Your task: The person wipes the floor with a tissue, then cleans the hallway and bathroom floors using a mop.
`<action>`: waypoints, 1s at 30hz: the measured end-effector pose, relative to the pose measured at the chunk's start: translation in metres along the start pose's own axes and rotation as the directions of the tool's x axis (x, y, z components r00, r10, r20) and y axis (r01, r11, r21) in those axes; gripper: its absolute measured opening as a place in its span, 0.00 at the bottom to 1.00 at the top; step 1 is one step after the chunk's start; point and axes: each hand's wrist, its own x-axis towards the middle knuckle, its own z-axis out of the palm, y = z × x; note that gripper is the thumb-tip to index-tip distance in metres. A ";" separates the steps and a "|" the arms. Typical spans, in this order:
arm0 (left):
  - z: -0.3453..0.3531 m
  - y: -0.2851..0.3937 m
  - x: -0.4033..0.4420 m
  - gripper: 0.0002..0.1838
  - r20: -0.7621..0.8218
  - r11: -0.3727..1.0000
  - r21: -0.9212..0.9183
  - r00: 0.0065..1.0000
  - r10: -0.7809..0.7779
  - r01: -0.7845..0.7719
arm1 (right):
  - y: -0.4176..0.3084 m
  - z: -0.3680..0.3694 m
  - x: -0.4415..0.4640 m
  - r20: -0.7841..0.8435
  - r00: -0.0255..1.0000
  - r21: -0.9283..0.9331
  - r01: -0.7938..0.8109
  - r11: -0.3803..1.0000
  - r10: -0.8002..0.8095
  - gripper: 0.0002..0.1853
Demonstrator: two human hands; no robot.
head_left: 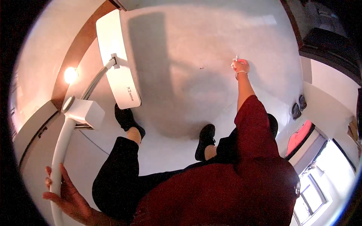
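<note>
Left hand: 1 pole; right hand: 1 wad

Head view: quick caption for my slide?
Left hand round a curved white pole with flat white panel; right hand holding crumpled white scrap.

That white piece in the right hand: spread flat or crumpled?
Crumpled. The white piece shows as a small, uneven bunch at the fingers of the right hand, with no flat sheet visible.

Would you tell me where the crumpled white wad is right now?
In the head view, the crumpled white wad is in the right hand, over the pale floor, to the right of the flat white panel.
</note>
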 end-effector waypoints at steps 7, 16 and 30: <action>0.015 0.002 -0.001 0.20 -0.079 0.998 -0.056 0.997 -0.010 0.006 | 0.013 0.051 -0.033 0.145 0.788 -0.635 0.538 0.555 -0.598 0.05; 0.007 0.006 -0.001 0.19 0.042 0.996 -0.050 0.996 -0.079 0.081 | 0.025 0.102 -0.119 0.304 0.770 -0.558 0.621 0.551 -0.560 0.04; 0.013 0.011 -0.007 0.19 0.057 0.999 0.002 0.997 -0.052 0.052 | 0.023 0.085 -0.141 0.822 0.404 -0.362 0.915 0.177 -0.402 0.09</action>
